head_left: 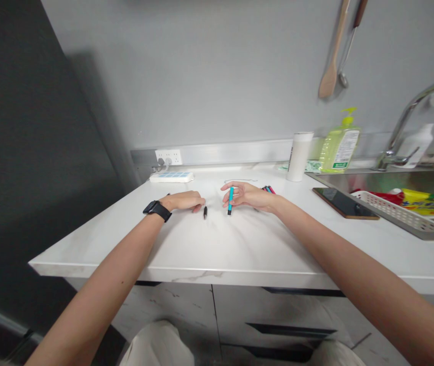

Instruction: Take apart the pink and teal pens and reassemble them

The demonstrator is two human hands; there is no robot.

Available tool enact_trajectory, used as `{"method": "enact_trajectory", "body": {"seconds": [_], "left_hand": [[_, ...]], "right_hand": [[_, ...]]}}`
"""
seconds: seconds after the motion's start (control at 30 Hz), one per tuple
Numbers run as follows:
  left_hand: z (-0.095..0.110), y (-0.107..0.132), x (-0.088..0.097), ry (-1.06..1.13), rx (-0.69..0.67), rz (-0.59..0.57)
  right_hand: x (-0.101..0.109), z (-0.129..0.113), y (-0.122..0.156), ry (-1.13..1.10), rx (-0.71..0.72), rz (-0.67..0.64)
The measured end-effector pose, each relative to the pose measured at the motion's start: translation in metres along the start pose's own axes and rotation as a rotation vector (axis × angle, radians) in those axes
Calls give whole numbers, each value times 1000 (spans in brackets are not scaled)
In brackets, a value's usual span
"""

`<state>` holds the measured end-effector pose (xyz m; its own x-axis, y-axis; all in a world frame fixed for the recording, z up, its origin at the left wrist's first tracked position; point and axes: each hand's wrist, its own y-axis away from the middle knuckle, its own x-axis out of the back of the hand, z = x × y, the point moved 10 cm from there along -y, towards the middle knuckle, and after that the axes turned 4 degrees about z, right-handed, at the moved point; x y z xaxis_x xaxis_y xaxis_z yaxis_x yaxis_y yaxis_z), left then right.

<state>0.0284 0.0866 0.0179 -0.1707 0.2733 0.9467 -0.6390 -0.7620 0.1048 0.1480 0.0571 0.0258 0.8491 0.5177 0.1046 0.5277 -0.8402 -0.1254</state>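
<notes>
My right hand (248, 196) is closed around a teal pen (230, 200), held almost upright with its tip on the white countertop (240, 244). My left hand (185, 201), with a black watch on its wrist, pinches a small black pen cap or pen piece (205, 212) at its fingertips, a short gap left of the teal pen. Several more coloured pens (268, 189) lie on the counter just behind my right hand, partly hidden by it.
A white power strip (172, 177) lies by the wall socket. A white cylinder (299, 156) and a green soap bottle (340, 145) stand at the back. A phone (344, 202) lies near the sink, beside a white basket (400, 213) and the tap (403, 127).
</notes>
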Motion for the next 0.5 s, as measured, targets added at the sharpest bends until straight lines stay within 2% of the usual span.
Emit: {"method": "enact_trajectory", "body": {"seconds": [0.5], "left_hand": [[-4,-2,-2,-8,2,-9]], "right_hand": [[0,-1,1,7,-5,8]]}}
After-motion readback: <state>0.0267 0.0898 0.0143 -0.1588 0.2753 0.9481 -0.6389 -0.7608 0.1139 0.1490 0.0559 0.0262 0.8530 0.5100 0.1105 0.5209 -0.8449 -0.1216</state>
